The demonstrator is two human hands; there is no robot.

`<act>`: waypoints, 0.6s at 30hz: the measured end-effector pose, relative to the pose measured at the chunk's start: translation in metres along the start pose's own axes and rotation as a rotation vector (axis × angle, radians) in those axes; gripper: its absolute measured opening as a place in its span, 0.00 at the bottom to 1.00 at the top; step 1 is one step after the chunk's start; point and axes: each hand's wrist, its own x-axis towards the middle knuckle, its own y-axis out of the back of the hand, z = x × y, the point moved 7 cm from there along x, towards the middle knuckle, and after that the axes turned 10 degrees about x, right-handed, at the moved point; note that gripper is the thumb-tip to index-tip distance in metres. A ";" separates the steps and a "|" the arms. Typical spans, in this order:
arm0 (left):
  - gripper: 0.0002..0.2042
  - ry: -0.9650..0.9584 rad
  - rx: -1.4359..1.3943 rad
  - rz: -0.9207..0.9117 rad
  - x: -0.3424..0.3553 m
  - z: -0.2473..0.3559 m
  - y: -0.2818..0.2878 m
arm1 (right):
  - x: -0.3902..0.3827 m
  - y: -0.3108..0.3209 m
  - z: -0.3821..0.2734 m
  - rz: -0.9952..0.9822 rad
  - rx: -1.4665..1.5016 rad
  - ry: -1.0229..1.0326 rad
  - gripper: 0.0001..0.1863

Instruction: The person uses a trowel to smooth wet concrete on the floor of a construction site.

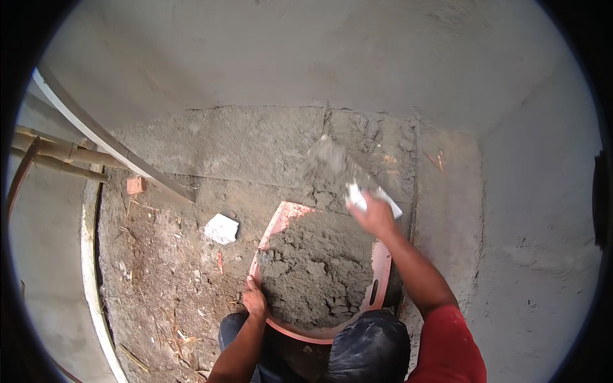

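My right hand is closed round the white handle of a plastering trowel. The blade is blurred by motion, with grey mortar on its far part, over the rough strip at the foot of the wall. Between my knees and that strip sits a worn pink-red tub, tilted to the view, with a slot in its right rim. Wet mortar fills most of it. At the tub's left rim my left hand grips the edge, thumb on the outside and fingers partly hidden.
A plastered grey wall rises ahead, and another stands at the right. Left of the tub lie a white chunk, a brick piece and littered dirt. A long straightedge leans near bamboo poles.
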 end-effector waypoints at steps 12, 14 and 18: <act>0.33 -0.117 -0.100 0.027 0.009 -0.003 0.010 | 0.089 -0.093 -0.013 -0.388 0.783 -0.566 0.40; 0.32 -0.176 -0.085 -0.022 0.003 0.023 -0.031 | 0.125 -0.067 0.047 0.073 0.213 -0.290 0.38; 0.34 -0.147 -0.097 -0.003 0.015 -0.005 -0.008 | 0.111 -0.065 0.076 0.022 0.670 -0.653 0.31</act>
